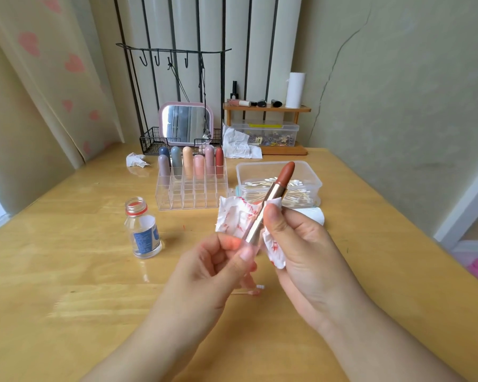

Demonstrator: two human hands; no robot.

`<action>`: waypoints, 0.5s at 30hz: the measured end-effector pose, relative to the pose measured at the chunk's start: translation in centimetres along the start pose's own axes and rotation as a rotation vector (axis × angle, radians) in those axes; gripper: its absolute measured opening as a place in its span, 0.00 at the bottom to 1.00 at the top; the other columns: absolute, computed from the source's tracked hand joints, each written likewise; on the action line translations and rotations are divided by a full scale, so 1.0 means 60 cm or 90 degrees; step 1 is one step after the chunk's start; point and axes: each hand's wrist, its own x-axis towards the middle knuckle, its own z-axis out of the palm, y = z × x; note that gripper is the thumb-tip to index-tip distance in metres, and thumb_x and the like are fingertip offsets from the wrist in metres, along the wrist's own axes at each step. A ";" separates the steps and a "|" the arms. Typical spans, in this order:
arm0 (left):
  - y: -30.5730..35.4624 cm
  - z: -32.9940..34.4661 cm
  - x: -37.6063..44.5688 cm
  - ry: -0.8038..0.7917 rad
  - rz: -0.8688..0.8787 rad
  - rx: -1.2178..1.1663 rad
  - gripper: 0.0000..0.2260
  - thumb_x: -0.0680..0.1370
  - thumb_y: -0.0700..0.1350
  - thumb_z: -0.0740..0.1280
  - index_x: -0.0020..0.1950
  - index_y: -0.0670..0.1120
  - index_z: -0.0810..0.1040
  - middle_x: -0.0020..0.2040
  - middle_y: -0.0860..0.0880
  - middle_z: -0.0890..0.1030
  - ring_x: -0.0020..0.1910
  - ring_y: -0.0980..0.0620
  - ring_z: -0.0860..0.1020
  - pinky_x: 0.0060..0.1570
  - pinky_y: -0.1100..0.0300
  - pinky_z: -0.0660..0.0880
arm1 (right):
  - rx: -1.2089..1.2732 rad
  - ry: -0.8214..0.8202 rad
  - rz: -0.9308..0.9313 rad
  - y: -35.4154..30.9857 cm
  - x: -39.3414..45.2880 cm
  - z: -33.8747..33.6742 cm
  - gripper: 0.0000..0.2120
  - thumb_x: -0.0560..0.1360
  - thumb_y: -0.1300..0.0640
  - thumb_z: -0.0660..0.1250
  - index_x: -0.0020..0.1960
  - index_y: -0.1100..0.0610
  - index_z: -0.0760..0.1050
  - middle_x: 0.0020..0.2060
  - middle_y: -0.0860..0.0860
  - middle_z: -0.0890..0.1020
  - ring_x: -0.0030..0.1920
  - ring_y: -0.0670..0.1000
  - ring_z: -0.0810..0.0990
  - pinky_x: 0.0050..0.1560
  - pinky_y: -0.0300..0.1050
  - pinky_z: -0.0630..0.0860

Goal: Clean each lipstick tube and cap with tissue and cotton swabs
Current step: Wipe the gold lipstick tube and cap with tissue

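Observation:
An uncapped lipstick [271, 197] with a gold tube and a brown-red bullet points up and to the right at the centre of the view. My left hand [218, 260] pinches its lower end between thumb and fingers. My right hand [295, 244] holds a red-stained tissue [238, 219] against the gold tube, thumb pressed on it. Two used cotton swabs [249, 291] lie on the table under my hands. A clear tub of cotton swabs [307, 177] stands behind the lipstick.
A clear organiser [191, 194] with several capped lipsticks stands mid-table. An open small bottle [144, 230] is to its left front. Crumpled tissues [238, 144] [135, 159], a mirror [185, 124], a wire rack and a wooden shelf with a paper roll [295, 89] line the back.

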 end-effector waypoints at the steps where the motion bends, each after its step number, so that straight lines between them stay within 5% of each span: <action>1: 0.001 0.002 -0.001 -0.027 -0.028 -0.018 0.12 0.70 0.49 0.66 0.42 0.40 0.79 0.35 0.44 0.79 0.30 0.50 0.76 0.37 0.60 0.77 | -0.006 0.000 0.006 -0.002 0.000 -0.001 0.22 0.66 0.45 0.67 0.44 0.65 0.77 0.32 0.59 0.77 0.31 0.58 0.71 0.25 0.44 0.71; 4: 0.001 0.003 -0.003 -0.070 -0.053 -0.037 0.17 0.72 0.51 0.63 0.46 0.37 0.80 0.33 0.43 0.77 0.30 0.50 0.75 0.38 0.58 0.77 | -0.028 0.002 0.014 -0.003 -0.001 -0.002 0.25 0.67 0.44 0.66 0.44 0.68 0.74 0.31 0.61 0.75 0.29 0.59 0.67 0.22 0.43 0.67; 7: 0.007 0.005 -0.004 -0.028 0.006 -0.005 0.11 0.69 0.47 0.67 0.40 0.39 0.81 0.31 0.45 0.78 0.29 0.53 0.75 0.34 0.64 0.76 | -0.002 -0.006 0.005 -0.001 -0.001 0.000 0.24 0.66 0.45 0.66 0.45 0.68 0.76 0.38 0.64 0.78 0.36 0.61 0.72 0.25 0.48 0.72; 9: 0.009 0.007 -0.004 0.017 0.044 0.009 0.06 0.67 0.43 0.72 0.37 0.40 0.80 0.31 0.47 0.78 0.28 0.55 0.75 0.30 0.67 0.74 | 0.014 0.006 -0.009 0.006 0.002 0.000 0.24 0.66 0.45 0.67 0.46 0.67 0.78 0.43 0.62 0.80 0.44 0.60 0.77 0.43 0.49 0.79; 11: 0.007 0.012 -0.007 0.063 0.072 0.031 0.08 0.66 0.39 0.76 0.38 0.39 0.79 0.30 0.49 0.78 0.28 0.57 0.74 0.27 0.69 0.74 | 0.007 0.018 -0.024 0.011 0.003 0.000 0.26 0.65 0.44 0.69 0.48 0.66 0.78 0.47 0.60 0.81 0.52 0.57 0.79 0.59 0.49 0.75; 13: 0.005 0.013 -0.007 0.082 0.075 0.034 0.08 0.64 0.40 0.74 0.37 0.39 0.78 0.30 0.48 0.77 0.28 0.56 0.74 0.28 0.69 0.74 | -0.004 0.026 -0.012 0.009 0.002 0.001 0.27 0.65 0.43 0.68 0.48 0.67 0.78 0.46 0.61 0.81 0.50 0.58 0.80 0.55 0.50 0.77; 15: 0.004 0.010 -0.006 0.038 0.039 0.027 0.11 0.70 0.47 0.75 0.38 0.41 0.79 0.32 0.44 0.78 0.29 0.53 0.76 0.32 0.65 0.76 | -0.006 0.025 0.010 0.001 -0.001 0.000 0.26 0.65 0.44 0.66 0.47 0.68 0.77 0.40 0.62 0.78 0.39 0.61 0.75 0.34 0.46 0.78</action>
